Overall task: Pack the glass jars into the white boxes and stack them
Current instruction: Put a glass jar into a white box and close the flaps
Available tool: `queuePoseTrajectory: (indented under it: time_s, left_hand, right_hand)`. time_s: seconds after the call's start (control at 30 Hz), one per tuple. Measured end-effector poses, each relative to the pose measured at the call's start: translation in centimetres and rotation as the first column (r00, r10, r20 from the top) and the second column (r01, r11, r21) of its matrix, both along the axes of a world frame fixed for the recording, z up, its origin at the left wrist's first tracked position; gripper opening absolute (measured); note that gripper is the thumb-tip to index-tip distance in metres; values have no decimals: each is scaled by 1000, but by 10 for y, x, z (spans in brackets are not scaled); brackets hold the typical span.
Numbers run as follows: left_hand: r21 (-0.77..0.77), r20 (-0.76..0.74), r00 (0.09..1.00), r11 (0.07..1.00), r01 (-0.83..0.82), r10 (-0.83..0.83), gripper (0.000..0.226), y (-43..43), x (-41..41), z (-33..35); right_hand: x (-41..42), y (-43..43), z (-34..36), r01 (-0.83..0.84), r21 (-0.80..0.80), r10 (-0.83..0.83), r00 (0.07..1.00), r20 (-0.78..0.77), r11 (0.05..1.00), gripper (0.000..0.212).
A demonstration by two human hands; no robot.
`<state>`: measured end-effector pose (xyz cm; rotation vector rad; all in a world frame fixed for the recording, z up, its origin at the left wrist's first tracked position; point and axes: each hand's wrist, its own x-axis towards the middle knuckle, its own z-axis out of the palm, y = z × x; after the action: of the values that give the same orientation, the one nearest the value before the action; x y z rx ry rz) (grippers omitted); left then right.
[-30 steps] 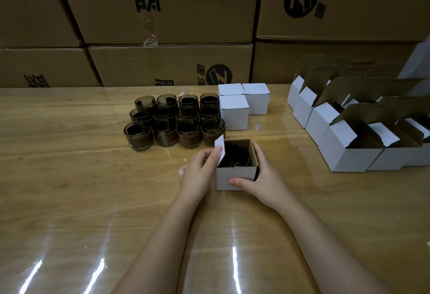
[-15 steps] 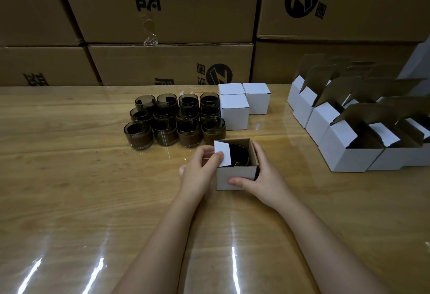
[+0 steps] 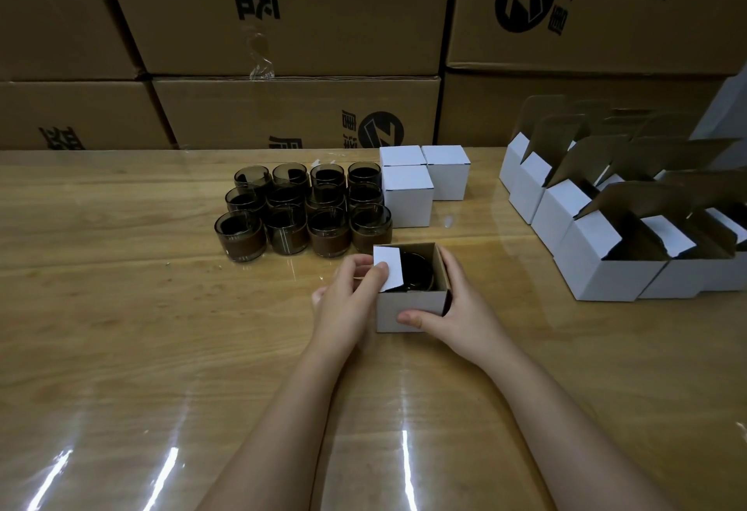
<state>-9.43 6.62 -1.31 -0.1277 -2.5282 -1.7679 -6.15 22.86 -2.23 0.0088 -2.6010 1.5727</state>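
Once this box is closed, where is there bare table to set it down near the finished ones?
Bare table lies between the closed white boxes and the row of open boxes. A wider bare stretch lies left of the glass jars. Crowded: the jars sit close beside the closed white boxes, and the open boxes pack the right side.

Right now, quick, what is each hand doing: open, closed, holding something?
Left hand: closed, pinching the side flap of the white box.
Right hand: closed, gripping the white box by its right side.
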Motion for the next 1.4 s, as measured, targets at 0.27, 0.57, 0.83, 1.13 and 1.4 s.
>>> queuePoseTrajectory:
  time_s: [0.27,0.57,0.83,1.13,1.4]
  left_hand:
    - [18,41,999,1000,-1,0,42,0,0,0]
    - [-9,11,999,999,33,-33,25,-1,4,2]
    - [-33,-18,996,996,87,-87,23,-3,7,3]
    - [70,-120,975,979,194,-185,38,-2,9,3]
    - [103,-163,964,968,229,-211,46,-3,9,2]
  right_hand:
    - [5,6,3,36,-248,-42,999,-18,968,94]
    - [-6,11,0,239,-448,-247,968,41,862,25]
    - [-6,11,1,245,-517,-240,968,77,820,33]
    - [3,7,10,6,-461,-35,998,-54,887,44]
    - [4,9,8,-32,-485,-3,997,-72,874,40]
